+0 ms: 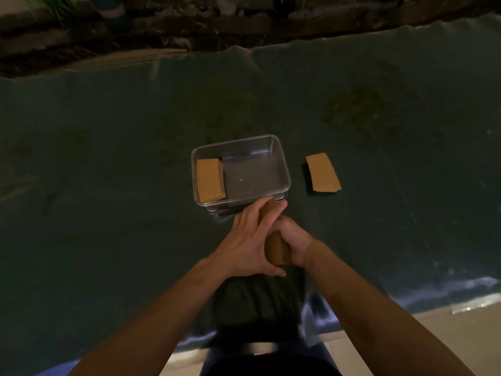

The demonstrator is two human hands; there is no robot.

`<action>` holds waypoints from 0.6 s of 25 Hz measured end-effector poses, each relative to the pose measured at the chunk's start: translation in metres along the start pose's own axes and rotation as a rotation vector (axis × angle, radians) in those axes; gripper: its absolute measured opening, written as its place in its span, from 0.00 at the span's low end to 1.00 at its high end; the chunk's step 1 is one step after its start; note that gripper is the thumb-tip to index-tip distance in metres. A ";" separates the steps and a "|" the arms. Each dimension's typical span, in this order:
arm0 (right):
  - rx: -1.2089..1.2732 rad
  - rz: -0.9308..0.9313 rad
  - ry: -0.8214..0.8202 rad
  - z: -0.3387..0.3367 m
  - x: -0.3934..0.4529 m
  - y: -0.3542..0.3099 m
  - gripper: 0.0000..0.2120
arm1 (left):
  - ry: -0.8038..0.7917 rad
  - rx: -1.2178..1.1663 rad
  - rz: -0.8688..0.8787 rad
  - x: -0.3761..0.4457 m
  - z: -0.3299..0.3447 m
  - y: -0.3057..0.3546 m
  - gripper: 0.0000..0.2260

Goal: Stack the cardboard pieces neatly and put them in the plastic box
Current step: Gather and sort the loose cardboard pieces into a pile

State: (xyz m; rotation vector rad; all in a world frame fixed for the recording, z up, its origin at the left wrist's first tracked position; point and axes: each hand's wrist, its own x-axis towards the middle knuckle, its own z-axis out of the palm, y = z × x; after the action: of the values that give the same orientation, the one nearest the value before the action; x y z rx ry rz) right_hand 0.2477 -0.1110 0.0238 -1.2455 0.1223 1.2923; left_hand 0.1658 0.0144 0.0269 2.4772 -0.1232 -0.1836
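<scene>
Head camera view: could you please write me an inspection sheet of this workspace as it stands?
Surface: dark green sheet, wrinkled along its far edge, with faint stains at the right.
Job's things: clear plastic box holds one cardboard stack against its left wall; a second stack on the sheet lies to the right of the box, apart from it; a held stack sits just in front of the box.
Clutter: nothing seen.
Grips: left hand and right hand both press on the held stack.
Cables: nothing seen.
Surroundings: dim light; dark ground and plants beyond the far edge; pale floor at the near right.
</scene>
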 end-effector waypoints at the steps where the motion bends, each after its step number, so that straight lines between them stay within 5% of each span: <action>1: -0.021 -0.004 0.025 0.003 0.001 -0.001 0.20 | -0.007 0.005 -0.004 0.000 -0.001 -0.002 0.62; 7: -0.026 -0.022 -0.127 0.013 -0.002 -0.009 0.18 | 0.108 0.073 0.016 -0.004 -0.008 -0.008 0.57; 11: -0.146 -0.017 -0.032 0.021 0.002 -0.008 0.20 | 0.064 -0.046 -0.069 -0.003 -0.019 -0.016 0.59; 13: -0.318 -0.077 0.059 0.030 0.003 -0.007 0.18 | 0.069 -0.322 -0.154 -0.004 -0.027 -0.021 0.55; 15: -0.549 -0.112 0.107 0.036 0.004 -0.006 0.18 | 0.175 -0.701 -0.279 -0.003 -0.035 -0.021 0.39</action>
State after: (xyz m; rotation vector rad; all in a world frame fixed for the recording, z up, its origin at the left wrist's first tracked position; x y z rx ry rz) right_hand 0.2341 -0.0802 0.0397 -1.7611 -0.2399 1.1992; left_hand 0.1693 0.0524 0.0418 1.7875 0.3140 -0.1014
